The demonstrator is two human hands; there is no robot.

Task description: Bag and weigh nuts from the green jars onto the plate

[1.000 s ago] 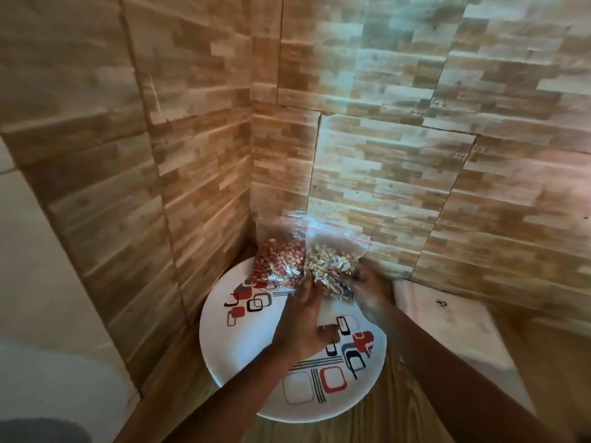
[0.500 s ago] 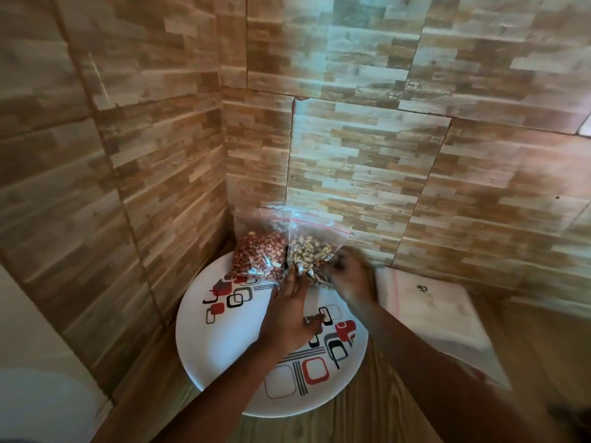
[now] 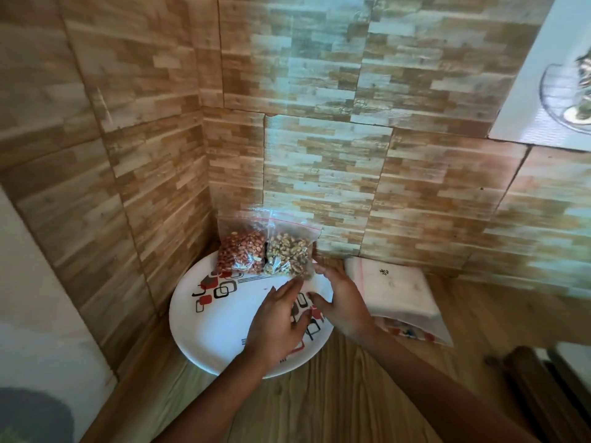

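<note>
A white plate point(image 3: 211, 327) with red and black square patterns sits in the corner of a wooden counter. Two clear zip bags lean against the wall at the plate's far rim: a bag of red-skinned peanuts point(image 3: 241, 254) on the left and a bag of pale nuts point(image 3: 289, 254) on the right. My left hand point(image 3: 278, 321) hovers over the plate, fingers spread, just short of the pale nut bag. My right hand point(image 3: 343, 302) is beside it with fingers apart, close to that bag's lower right corner, holding nothing. No green jars are in view.
A stack of flat white plastic bags point(image 3: 393, 289) lies on the counter to the right of the plate. Wood-patterned tile walls close in the corner on the left and behind. A dark object point(image 3: 543, 388) sits at the lower right. A glass dish point(image 3: 566, 87) shows at the upper right.
Both hands have let go of the pale nut bag and drawn back a little toward me. The bag now leans on its own beside the peanut bag. The view has shifted.
</note>
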